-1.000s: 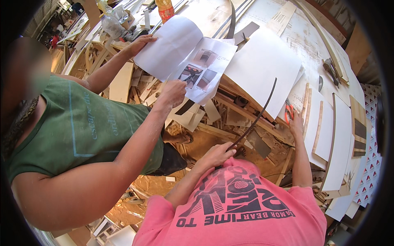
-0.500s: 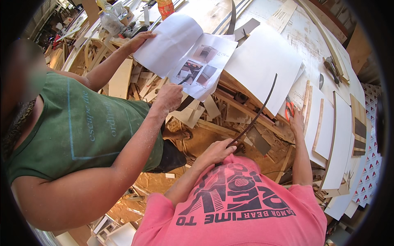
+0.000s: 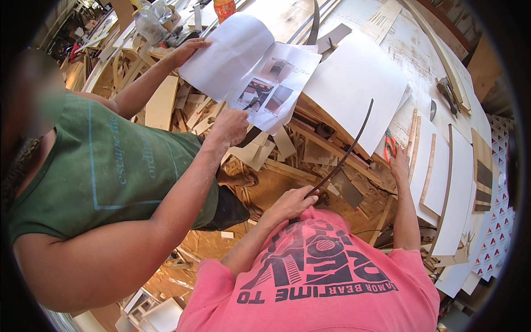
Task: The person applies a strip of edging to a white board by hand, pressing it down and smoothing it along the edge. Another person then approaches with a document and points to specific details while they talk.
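My left hand (image 3: pixel 293 203) is closed on the lower end of a long, thin dark edging strip (image 3: pixel 351 148), held in front of my pink shirt. The strip curves up and away to the right, its free end over a large white sheet (image 3: pixel 357 83). On the worktable's near edge, my right hand (image 3: pixel 399 164) rests with fingers stretched out. Red-handled pliers (image 3: pixel 390 145) lie against its thumb side; whether the thumb grips them is hard to see. Beside that hand are white panels (image 3: pixel 437 171) with brown edges.
To my left, a person in a green top (image 3: pixel 121 160) holds printed papers (image 3: pixel 265 83) and points at a picture with a thin dark object. Wood offcuts (image 3: pixel 282 145) clutter the space under the table. A drill (image 3: pixel 176 40), bottles and another tool (image 3: pixel 448 94) are on the worktable (image 3: pixel 412 61).
The other person's pointing hand and the papers have shifted very slightly. My hands, the strip and the pliers look unchanged.
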Tool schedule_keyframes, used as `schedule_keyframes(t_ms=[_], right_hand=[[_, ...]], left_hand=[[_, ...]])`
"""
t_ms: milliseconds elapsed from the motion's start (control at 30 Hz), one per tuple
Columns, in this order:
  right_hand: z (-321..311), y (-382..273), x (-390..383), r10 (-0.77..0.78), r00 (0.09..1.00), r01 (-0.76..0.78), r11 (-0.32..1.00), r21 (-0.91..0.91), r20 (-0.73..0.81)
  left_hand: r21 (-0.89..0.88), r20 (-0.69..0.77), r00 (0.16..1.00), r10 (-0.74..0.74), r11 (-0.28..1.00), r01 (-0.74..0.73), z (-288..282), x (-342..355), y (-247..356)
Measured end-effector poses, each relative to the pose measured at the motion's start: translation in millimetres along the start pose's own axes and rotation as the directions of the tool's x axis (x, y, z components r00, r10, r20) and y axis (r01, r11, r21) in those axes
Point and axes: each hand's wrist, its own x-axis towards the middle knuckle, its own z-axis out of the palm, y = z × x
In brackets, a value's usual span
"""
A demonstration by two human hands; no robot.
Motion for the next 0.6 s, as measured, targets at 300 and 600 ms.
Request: schedule_keyframes(t_ms=[300,600], right_hand=[[3.1,3.2,0.6,-0.016,1.000,0.016,1.000,0.009,-0.010],[5.9,7.1,4.1,-0.016,1.000,0.016,1.000,0.026,0.000]], left_hand=[[-0.010,0.005,1.000,-0.017,1.000,0.017,-1.0,0.3,0.3],[-0.023,0.019,0.999,-0.029,0.999,0.029,-2.0,-0.5,4.7]])
